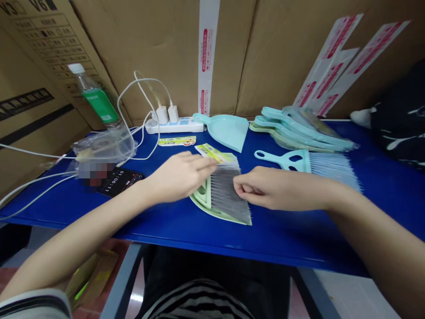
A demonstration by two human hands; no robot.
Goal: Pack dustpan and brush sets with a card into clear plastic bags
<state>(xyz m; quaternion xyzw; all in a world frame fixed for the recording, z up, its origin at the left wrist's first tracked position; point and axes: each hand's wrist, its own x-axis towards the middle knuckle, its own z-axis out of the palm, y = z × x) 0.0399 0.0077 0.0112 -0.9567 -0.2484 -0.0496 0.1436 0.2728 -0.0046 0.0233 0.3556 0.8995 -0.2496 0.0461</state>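
A pale green dustpan (219, 215) lies on the blue table with a small brush on top, its grey bristles (229, 188) pointing right. Over the brush's green handle end is my left hand (184, 176), its fingers stretched out to the right and partly covering it. The fingertips reach the lower edge of a yellow-green label card (215, 153); whether they touch it I cannot tell. At the bristles' right edge my right hand (265, 187) is closed, fingers curled in; anything inside them is hidden. Behind my right wrist lies a light blue brush (297, 160).
A light blue dustpan (227, 128) stands behind, beside a stack of bagged dustpans (295, 128). At left are a power strip (181, 126) with white cables, a bottle (99, 102), a plastic bag (102, 146) and a phone (121, 181). Cardboard (159, 48) walls the back.
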